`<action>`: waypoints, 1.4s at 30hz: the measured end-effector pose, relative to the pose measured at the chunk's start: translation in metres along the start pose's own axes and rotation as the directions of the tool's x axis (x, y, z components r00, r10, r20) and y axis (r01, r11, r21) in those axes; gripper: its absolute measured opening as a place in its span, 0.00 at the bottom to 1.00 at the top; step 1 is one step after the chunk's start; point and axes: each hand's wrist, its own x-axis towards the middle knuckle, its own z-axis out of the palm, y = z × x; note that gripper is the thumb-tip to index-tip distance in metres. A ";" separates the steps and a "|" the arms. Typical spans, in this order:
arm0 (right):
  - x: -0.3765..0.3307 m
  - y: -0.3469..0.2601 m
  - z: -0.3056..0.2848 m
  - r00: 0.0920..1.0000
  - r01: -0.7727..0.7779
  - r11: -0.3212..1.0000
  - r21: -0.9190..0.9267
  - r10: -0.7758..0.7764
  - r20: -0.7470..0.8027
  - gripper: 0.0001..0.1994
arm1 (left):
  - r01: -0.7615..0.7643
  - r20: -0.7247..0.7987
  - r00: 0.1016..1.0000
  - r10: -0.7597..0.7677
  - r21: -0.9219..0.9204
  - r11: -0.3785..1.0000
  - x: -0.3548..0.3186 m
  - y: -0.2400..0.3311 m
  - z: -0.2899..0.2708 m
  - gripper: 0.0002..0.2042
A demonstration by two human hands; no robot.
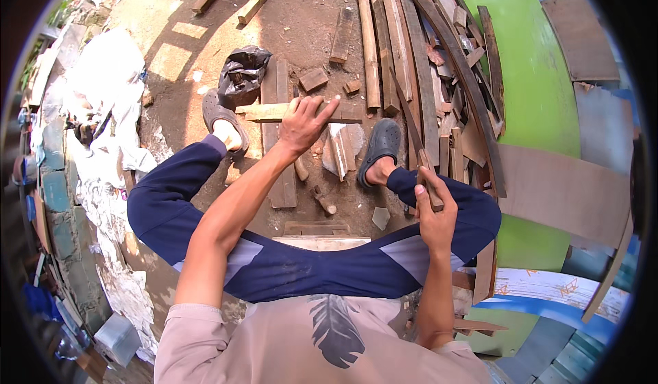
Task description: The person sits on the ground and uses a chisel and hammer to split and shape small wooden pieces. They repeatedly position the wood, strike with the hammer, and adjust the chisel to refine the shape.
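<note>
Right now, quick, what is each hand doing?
Left hand: fingers spread open, pressing on a short wooden plank.
Right hand: closed around the handle of a long blade.

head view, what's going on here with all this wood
A person sits on a low seat over bare dirt, knees apart, in dark blue trousers and grey clogs. The left hand presses down on a short wooden plank lying crosswise on the ground between the feet. The right hand grips the handle of a long thin blade, pointing away over the right knee. Scrap boards are piled ahead and to the right, and a black plastic bag lies near the left foot.
</note>
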 end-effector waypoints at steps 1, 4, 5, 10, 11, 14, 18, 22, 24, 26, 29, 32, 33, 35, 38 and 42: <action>0.009 -0.010 0.002 1.000 -0.012 1.000 0.003 0.012 0.028 0.15 | -0.043 -0.051 0.998 0.044 0.026 0.999 0.012 0.000 -0.021 0.36; 0.026 -0.041 0.002 0.997 0.018 1.000 -0.016 -0.016 0.072 0.17 | -0.156 -0.140 0.976 0.166 0.086 0.984 0.045 0.001 -0.078 0.34; 0.034 -0.048 0.001 0.995 0.075 0.997 -0.025 -0.073 0.066 0.18 | -0.165 -0.120 0.979 0.166 0.012 0.986 0.064 0.005 -0.102 0.33; 0.037 -0.068 0.016 0.978 0.177 0.962 0.209 -0.195 0.071 0.28 | 0.125 0.220 0.975 -0.002 -0.545 0.829 0.098 0.026 -0.182 0.43; 0.038 -0.071 0.017 0.976 0.166 0.945 0.280 -0.198 0.092 0.28 | 0.293 0.323 0.941 -0.099 -0.633 0.717 0.099 0.033 -0.195 0.43; 0.042 -0.072 0.020 0.964 0.151 0.899 0.410 -0.226 0.141 0.28 | 0.569 0.530 0.822 -0.209 -0.746 0.346 0.094 0.040 -0.197 0.40; 0.044 -0.064 0.028 0.952 0.141 0.874 0.465 -0.248 0.179 0.26 | 0.681 0.684 0.716 -0.138 -0.729 -0.078 0.095 0.046 -0.197 0.37; 0.044 -0.050 0.031 0.951 0.073 0.883 0.465 -0.202 0.234 0.24 | 0.648 0.632 0.751 -0.191 -0.761 0.027 0.096 0.055 -0.195 0.37; 0.043 -0.046 0.033 0.954 0.050 0.883 0.467 -0.182 0.240 0.24 | 0.641 0.600 0.759 -0.251 -0.756 0.131 0.096 0.058 -0.194 0.37; 0.042 -0.044 0.035 0.959 0.065 0.896 0.440 -0.177 0.219 0.23 | 0.627 0.545 0.774 -0.322 -0.728 0.276 0.093 0.059 -0.191 0.36; 0.042 -0.041 0.039 0.969 0.065 0.918 0.390 -0.152 0.196 0.22 | 0.715 0.647 0.694 -0.317 -0.671 0.196 0.091 0.056 -0.193 0.34; 0.042 -0.041 0.045 0.974 0.042 0.927 0.373 -0.121 0.193 0.21 | 0.745 0.703 0.632 -0.326 -0.667 0.006 0.082 0.052 -0.187 0.33; 0.041 -0.041 0.048 0.975 0.039 0.929 0.368 -0.117 0.191 0.21 | 0.737 0.704 0.636 -0.317 -0.676 -0.023 0.080 0.050 -0.186 0.33; 0.041 -0.042 0.051 0.978 0.046 0.930 0.364 -0.116 0.173 0.21 | 0.717 0.704 0.644 -0.300 -0.692 -0.085 0.075 0.048 -0.184 0.33; 0.039 -0.043 0.056 0.982 0.063 0.921 0.384 -0.125 0.140 0.21 | 0.674 0.653 0.690 -0.312 -0.737 -0.051 0.072 0.045 -0.187 0.32; 0.039 -0.045 0.059 0.981 0.071 0.909 0.412 -0.138 0.135 0.25 | 0.649 0.544 0.749 -0.379 -0.717 0.254 0.074 0.041 -0.195 0.35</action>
